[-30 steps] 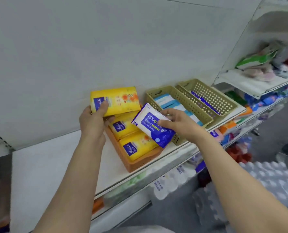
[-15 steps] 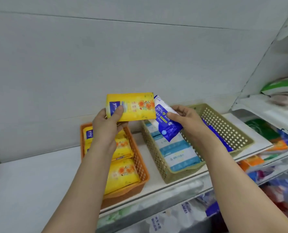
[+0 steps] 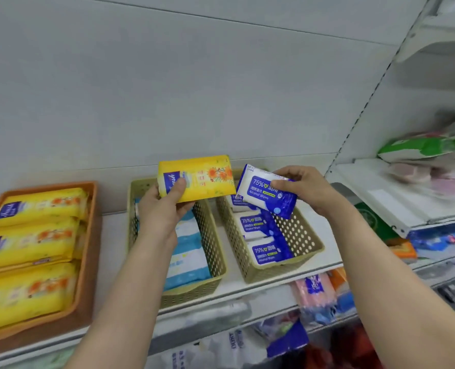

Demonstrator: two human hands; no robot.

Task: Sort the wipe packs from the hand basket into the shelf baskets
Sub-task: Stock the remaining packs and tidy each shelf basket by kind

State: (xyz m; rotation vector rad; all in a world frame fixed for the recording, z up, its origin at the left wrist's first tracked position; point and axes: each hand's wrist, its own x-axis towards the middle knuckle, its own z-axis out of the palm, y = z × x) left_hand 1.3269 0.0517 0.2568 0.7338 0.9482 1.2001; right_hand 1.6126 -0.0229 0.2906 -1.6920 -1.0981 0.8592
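Observation:
My left hand grips a yellow wipe pack and holds it up over the back of the middle beige basket, which contains light-blue and white packs. My right hand grips a blue and white alcohol wipe pack above the far end of the right beige basket, where several matching blue packs lie. An orange basket at the left holds several yellow packs. The hand basket is out of view.
The three baskets stand on a white shelf against a grey back panel. A neighbouring shelf unit at the right carries a green and white pack and other goods. More packaged goods fill the shelf below.
Both hands have shifted right along the shelf with their packs. The yellow pack went from above the orange basket to above the middle basket. The blue pack now hovers over the right basket.

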